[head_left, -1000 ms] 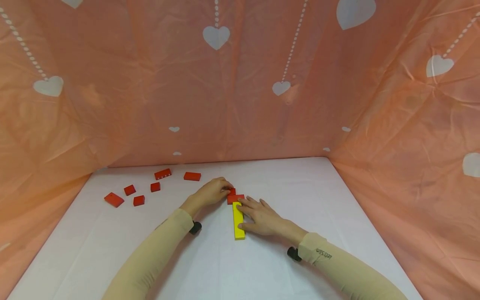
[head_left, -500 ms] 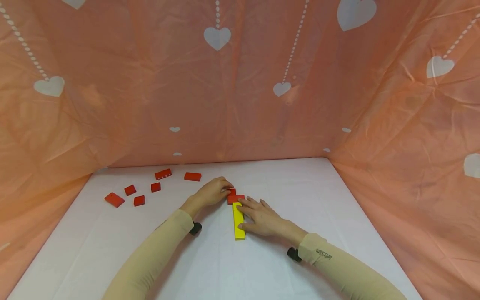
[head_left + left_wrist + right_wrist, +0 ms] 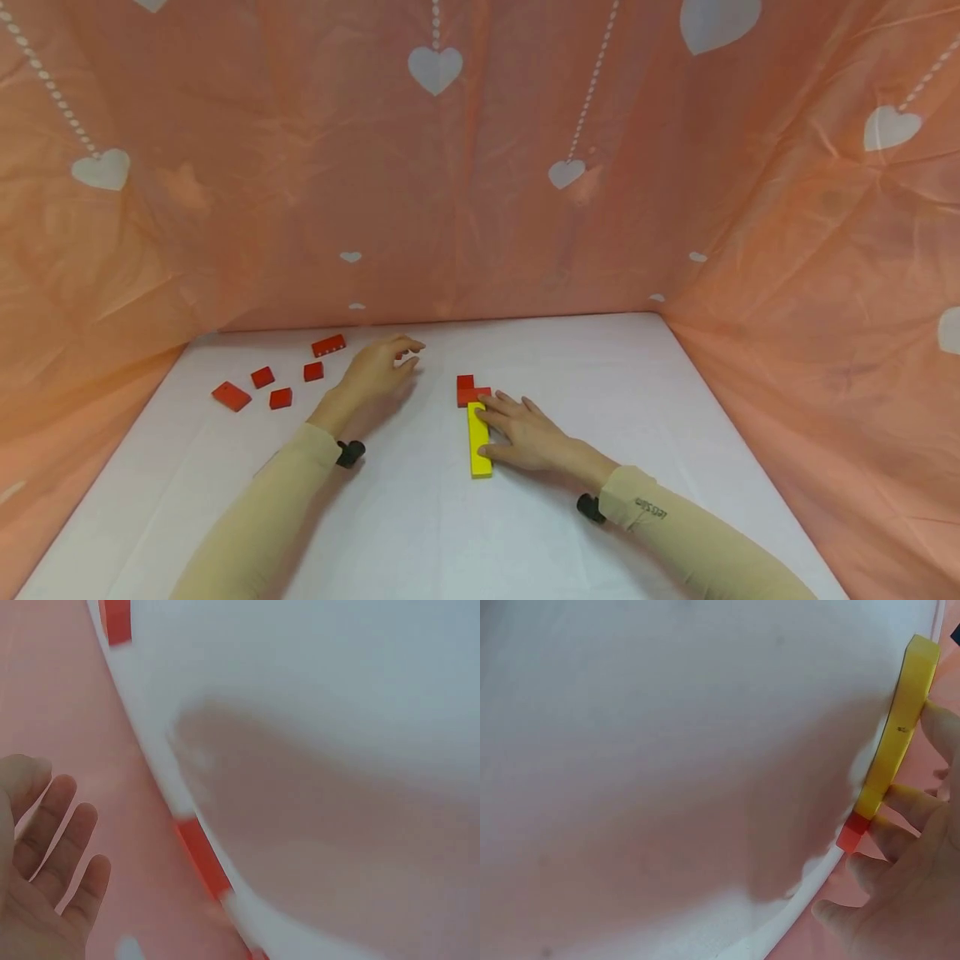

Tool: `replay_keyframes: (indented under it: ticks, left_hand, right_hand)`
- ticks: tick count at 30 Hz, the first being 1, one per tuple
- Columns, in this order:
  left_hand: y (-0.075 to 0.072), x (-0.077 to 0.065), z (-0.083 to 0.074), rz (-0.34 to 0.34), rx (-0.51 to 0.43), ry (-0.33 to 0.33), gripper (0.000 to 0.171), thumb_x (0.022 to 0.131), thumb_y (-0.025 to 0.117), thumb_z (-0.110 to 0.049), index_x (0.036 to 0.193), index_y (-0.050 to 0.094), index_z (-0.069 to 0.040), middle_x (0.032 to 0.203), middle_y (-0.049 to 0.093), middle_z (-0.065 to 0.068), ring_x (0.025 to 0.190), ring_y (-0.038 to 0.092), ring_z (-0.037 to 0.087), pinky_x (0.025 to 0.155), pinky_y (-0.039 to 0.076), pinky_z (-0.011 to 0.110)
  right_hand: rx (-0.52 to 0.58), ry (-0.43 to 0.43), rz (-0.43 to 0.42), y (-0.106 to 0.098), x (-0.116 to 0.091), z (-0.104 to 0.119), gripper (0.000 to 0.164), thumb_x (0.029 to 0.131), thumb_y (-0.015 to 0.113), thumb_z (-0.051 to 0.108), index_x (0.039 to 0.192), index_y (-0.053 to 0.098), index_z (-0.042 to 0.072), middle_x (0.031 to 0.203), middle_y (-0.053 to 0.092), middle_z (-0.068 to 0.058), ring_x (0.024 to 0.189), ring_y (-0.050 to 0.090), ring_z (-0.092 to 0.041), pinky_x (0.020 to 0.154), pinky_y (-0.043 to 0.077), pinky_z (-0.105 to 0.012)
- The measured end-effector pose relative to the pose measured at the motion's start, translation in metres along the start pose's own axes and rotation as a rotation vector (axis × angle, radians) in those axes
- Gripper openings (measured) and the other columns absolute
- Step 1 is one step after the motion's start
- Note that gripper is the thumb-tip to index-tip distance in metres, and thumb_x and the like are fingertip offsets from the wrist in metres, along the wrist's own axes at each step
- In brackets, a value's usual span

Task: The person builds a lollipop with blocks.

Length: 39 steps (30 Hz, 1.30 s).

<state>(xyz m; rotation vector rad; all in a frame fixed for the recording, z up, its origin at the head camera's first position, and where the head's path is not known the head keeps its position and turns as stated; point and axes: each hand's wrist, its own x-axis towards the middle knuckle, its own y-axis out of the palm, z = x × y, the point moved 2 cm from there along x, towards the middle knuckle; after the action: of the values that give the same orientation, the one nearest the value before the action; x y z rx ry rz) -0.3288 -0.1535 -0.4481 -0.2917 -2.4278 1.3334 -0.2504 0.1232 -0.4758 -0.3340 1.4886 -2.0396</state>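
My left hand (image 3: pixel 375 367) hangs over the white table at the back, fingers apart and loosely bent. A sliver of red block (image 3: pixel 399 356) shows between its thumb and fingers. In the left wrist view, that hand (image 3: pixel 49 862) holds nothing. My right hand (image 3: pixel 528 433) lies with spread, straight fingers along the long yellow block (image 3: pixel 478 450), its fingertips on the block's right side. Beyond the yellow block's far end is a red rectangular block (image 3: pixel 467 399), partly under the right fingers. A small red square block (image 3: pixel 465 382) adjoins its far left side.
At the back left lie more red pieces: a rectangle with white dots (image 3: pixel 328 346), a flat rectangle (image 3: pixel 231 397), and small blocks (image 3: pixel 313 372). Pink cloth (image 3: pixel 480 208) with white hearts walls off the table's back and sides.
My left hand has left the small red square block and moved left and back, over the red block at the back. The right hand and the yellow block stay in place.
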Motion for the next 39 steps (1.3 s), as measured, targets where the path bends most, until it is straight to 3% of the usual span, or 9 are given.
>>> replay_keyframes:
  ticks: [7,11,17,28,36,39]
  left_hand:
    - [-0.040,-0.026,0.039,-0.032,0.020,-0.065,0.036,0.102,0.066,-0.015,0.137,0.066,-0.007,0.144,0.059,0.016,0.129,0.058,0.042,0.104,0.049,0.063]
    - [-0.057,-0.042,0.059,-0.047,0.075,-0.075,0.035,0.101,0.066,-0.014,0.135,0.067,-0.004,0.138,0.061,0.021,0.119,0.062,0.044,0.100,0.050,0.065]
    - [-0.076,-0.068,0.089,-0.029,0.122,-0.116,0.036,0.100,0.066,-0.014,0.133,0.067,-0.001,0.139,0.058,0.028,0.126,0.056,0.051,0.102,0.046,0.069]
    - [-0.085,-0.101,0.128,-0.009,0.166,-0.132,0.031,0.096,0.072,-0.014,0.122,0.072,0.003,0.123,0.069,0.027,0.118,0.061,0.051,0.100,0.046,0.069]
    - [-0.087,-0.117,0.139,0.016,0.167,-0.146,0.033,0.096,0.072,-0.013,0.123,0.071,0.005,0.119,0.070,0.029,0.113,0.062,0.052,0.098,0.048,0.069]
    - [-0.088,-0.119,0.140,0.020,0.163,-0.145,0.033,0.094,0.074,-0.011,0.123,0.072,0.004,0.110,0.072,0.024,0.102,0.065,0.046,0.093,0.052,0.066]
  right_hand:
    - [0.005,-0.006,-0.007,0.000,0.001,0.001,0.068,0.099,0.065,0.047,0.157,0.048,0.015,0.169,0.033,-0.006,0.158,0.022,-0.030,0.125,0.017,-0.063]
    - [0.013,-0.007,-0.006,0.001,0.002,0.001,0.068,0.099,0.065,0.047,0.157,0.048,0.016,0.169,0.032,-0.006,0.158,0.022,-0.029,0.125,0.016,-0.064]
    - [0.018,-0.004,-0.003,0.002,0.003,0.000,0.069,0.100,0.065,0.048,0.158,0.046,0.017,0.170,0.031,-0.005,0.159,0.021,-0.028,0.125,0.016,-0.063]
    - [0.024,-0.004,-0.010,0.003,0.003,-0.002,0.068,0.100,0.065,0.048,0.158,0.047,0.016,0.169,0.032,-0.005,0.158,0.021,-0.029,0.125,0.016,-0.063]
    - [0.009,0.012,-0.003,0.004,0.004,-0.001,0.070,0.099,0.065,0.050,0.158,0.047,0.018,0.169,0.033,-0.005,0.158,0.022,-0.028,0.126,0.017,-0.062]
    - [0.004,0.015,-0.006,0.003,0.004,-0.001,0.070,0.099,0.065,0.050,0.158,0.047,0.018,0.169,0.033,-0.004,0.158,0.022,-0.028,0.126,0.017,-0.061]
